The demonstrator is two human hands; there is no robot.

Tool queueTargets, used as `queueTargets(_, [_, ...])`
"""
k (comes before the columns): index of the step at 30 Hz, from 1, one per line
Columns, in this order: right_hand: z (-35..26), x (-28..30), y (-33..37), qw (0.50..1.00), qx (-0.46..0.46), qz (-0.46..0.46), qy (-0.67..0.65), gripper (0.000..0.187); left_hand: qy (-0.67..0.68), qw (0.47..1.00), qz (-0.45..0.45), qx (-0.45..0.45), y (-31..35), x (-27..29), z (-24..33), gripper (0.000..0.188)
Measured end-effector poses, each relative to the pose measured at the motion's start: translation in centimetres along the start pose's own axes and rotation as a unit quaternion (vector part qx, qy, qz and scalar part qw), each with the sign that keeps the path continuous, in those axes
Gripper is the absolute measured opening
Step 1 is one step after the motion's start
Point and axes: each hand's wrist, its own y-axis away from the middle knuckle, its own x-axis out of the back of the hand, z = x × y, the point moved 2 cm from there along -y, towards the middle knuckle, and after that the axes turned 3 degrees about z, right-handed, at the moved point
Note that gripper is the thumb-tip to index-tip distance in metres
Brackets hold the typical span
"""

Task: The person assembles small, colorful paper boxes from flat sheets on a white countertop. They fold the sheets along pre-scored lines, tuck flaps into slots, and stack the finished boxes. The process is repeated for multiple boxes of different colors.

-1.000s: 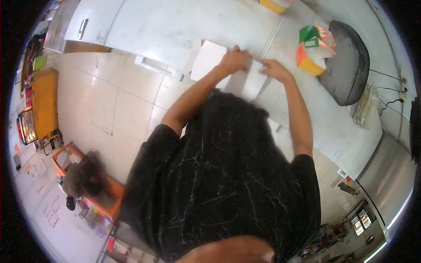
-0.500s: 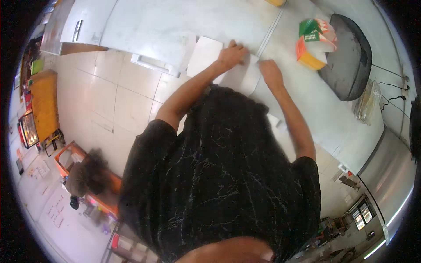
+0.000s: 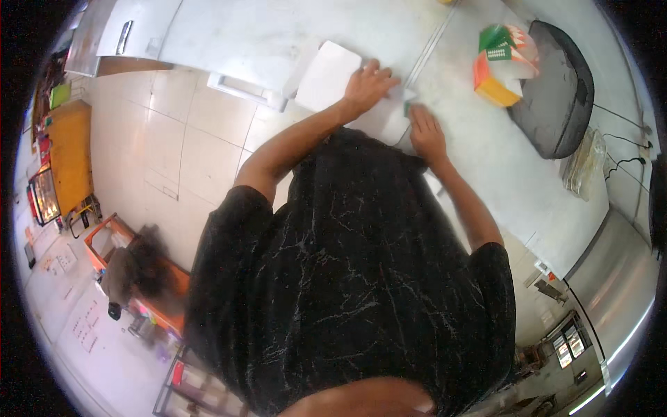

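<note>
My left hand (image 3: 369,88) lay with fingers spread over the white paper (image 3: 384,119), which sat on the table (image 3: 479,153) between my hands. My right hand (image 3: 426,135) was at the paper's right edge, fingers stretched out side by side; I could not tell whether they pinched it. A white stack (image 3: 326,78) lay just left of my left hand, and colourful cartons (image 3: 497,69) stood beyond my right hand, to its right.

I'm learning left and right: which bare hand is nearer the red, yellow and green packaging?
The right hand, nearer the packaging; the left hand is farther off, by the rectangular white card.
</note>
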Motion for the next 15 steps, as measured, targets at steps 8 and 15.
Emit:
queueTargets(8, [0.4,-0.5,-1.4,0.99,-0.04,0.039,-0.127,0.033,0.124,0.983,-0.126,0.038,-1.0,-1.7,-3.2,0.05])
queueTargets(15, [-0.6,1.4,-2.3,0.993,-0.032,0.024,-0.108,0.027,0.193,0.953,-0.232,-0.029,-3.6,-0.7,-5.8,0.044])
